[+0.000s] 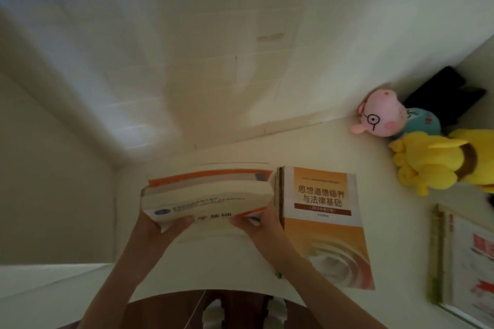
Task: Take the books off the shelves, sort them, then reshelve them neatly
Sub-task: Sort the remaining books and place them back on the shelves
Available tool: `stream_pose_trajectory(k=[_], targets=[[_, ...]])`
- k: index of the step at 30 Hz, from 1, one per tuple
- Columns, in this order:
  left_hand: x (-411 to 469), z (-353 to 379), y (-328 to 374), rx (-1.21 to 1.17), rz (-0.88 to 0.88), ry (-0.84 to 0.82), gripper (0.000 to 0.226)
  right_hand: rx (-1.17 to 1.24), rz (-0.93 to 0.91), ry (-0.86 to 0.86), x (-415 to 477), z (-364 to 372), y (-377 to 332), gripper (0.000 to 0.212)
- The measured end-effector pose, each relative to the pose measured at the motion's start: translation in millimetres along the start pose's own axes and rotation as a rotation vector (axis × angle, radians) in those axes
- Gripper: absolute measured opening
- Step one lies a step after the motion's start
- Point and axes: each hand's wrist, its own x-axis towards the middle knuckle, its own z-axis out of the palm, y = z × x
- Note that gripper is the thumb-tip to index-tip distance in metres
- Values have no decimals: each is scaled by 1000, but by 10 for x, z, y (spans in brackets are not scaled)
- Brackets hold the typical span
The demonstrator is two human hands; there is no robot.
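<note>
I hold a small stack of thick books [208,195] with cream page edges and orange-and-white covers, just above the white surface [213,270]. My left hand [163,224] grips its near left corner and my right hand [256,222] grips its near right corner. Right beside the stack lies another pile topped by an orange book [326,224] with red Chinese characters on a white band. A third pile of books [465,267] with a white and red cover lies at the right edge, partly cut off.
A pink pig plush toy [385,115] and a yellow plush toy [435,160] sit at the back right of the surface, with a black object [449,88] behind them. A pale tiled wall [213,61] rises behind. Dark floor and white shoes [213,312] show below the front edge.
</note>
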Motion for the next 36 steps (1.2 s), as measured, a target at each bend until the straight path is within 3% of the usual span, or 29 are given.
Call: stream_pose_trajectory(k=[8,14,20,25,32,36], targets=[[-12,-20,19,7,43,11,114,-22,7,-44,-48,-82,-30,70],[-17,91,-74,29,17,90,77,-24,-16,35,5,5,-54,66],[62,38,-183,165,-12,53,66,-59,4,-4,-17,-11,9,60],[26,94,-268,241,-28,133,63,-172,-28,-71,30,-94,-20,53],[1,77,-384,394,-53,131,73,-329,-57,-130,37,-149,-30,60],[-31,95,-237,307,-22,142,84,-259,-113,-165,42,-210,-135,94]])
